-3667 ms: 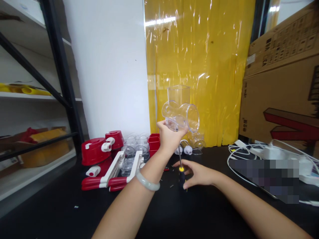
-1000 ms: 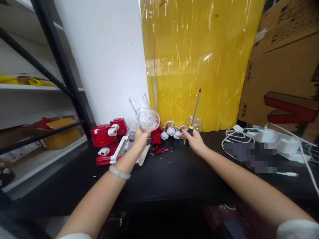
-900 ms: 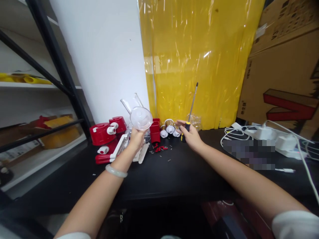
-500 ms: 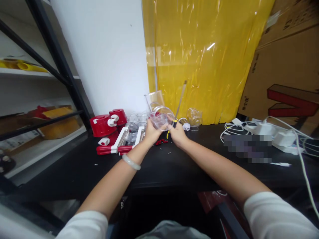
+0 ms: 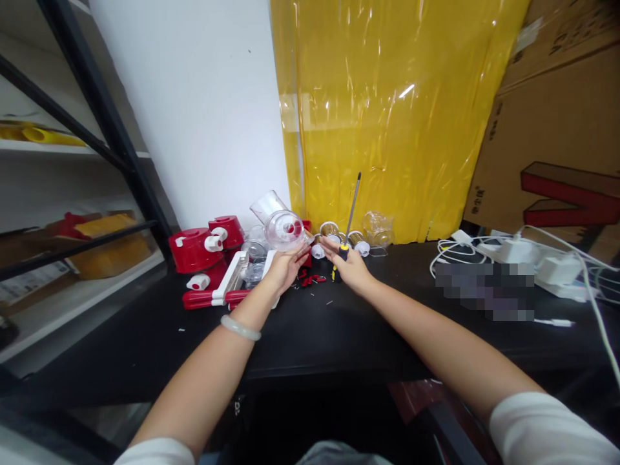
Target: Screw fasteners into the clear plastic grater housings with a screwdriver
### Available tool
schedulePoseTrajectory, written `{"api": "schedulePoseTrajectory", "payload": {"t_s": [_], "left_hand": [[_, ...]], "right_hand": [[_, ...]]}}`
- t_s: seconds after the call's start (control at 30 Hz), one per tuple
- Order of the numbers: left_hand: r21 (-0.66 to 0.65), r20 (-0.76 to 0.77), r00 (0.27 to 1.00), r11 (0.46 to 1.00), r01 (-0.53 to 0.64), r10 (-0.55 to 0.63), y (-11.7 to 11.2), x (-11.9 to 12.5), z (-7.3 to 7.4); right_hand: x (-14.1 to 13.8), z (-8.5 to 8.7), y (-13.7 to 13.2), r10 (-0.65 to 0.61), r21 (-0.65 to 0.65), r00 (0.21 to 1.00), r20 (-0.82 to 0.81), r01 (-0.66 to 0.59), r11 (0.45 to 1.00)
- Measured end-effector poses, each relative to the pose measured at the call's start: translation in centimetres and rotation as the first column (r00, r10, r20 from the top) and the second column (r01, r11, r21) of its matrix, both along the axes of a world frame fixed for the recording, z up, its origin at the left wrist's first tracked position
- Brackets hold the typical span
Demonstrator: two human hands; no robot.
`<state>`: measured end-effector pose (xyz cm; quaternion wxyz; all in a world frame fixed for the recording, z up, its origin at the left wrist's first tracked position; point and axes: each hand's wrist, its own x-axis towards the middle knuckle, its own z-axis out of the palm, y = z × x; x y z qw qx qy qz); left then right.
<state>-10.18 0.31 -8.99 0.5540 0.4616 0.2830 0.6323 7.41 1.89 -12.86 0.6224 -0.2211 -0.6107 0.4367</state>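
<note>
A clear plastic container with a round, cup-like end [image 5: 283, 227] is tilted in my left hand [image 5: 285, 268], whose fingers close on its lower right side. My right hand [image 5: 352, 268] grips a screwdriver [image 5: 354, 206] by its black and yellow handle, with the long shaft pointing up. The two hands are apart. Several small red plastic parts [image 5: 310, 279] lie on the black table below and between them. Behind my right hand are metal drums with white ends [image 5: 359, 243].
Red housings with white knobs [image 5: 194, 248] and red-and-white handled parts [image 5: 227, 284] stand at the left, beside more clear pieces. Another clear piece [image 5: 378, 227] is at the back. White cables and a power strip [image 5: 557, 278] lie right. Loose screws [image 5: 329, 302] dot the table [image 5: 320, 342].
My hands have separated. My left hand has carried the clear container left, away from the screwdriver. My right hand has moved slightly right, still holding the screwdriver, and the drums behind show more.
</note>
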Motion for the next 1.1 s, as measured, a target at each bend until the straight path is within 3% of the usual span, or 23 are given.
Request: {"api": "schedulePoseTrajectory", "payload": {"t_s": [0.2,0.6,0.83,0.93,1.1], "left_hand": [[-0.074,0.064,0.993,0.991,0.108,-0.103,-0.8,0.2,0.1],[-0.053,0.065,0.998,0.999,0.008,-0.005,-0.6,0.9,-0.3],[-0.03,0.034,0.99,0.99,0.141,-0.14,-1.7,1.2,-0.6],[-0.038,0.057,0.983,0.983,0.178,-0.176,-2.1,1.0,-0.4],[-0.039,0.049,0.976,0.976,0.216,-0.214,-2.2,1.0,0.2]], "right_hand": [[-0.2,-0.2,-0.7,-0.013,0.046,1.0,0.012,0.013,0.999],[-0.1,-0.6,-1.3,-0.066,-0.025,0.996,0.059,0.067,0.997],[-0.8,-0.4,-2.3,-0.129,-0.088,0.987,0.092,0.137,0.987],[-0.6,-0.2,-2.2,-0.185,-0.118,0.982,0.043,0.189,0.975],[0.0,0.4,-1.8,-0.175,-0.136,0.984,-0.029,0.17,0.976]]}}
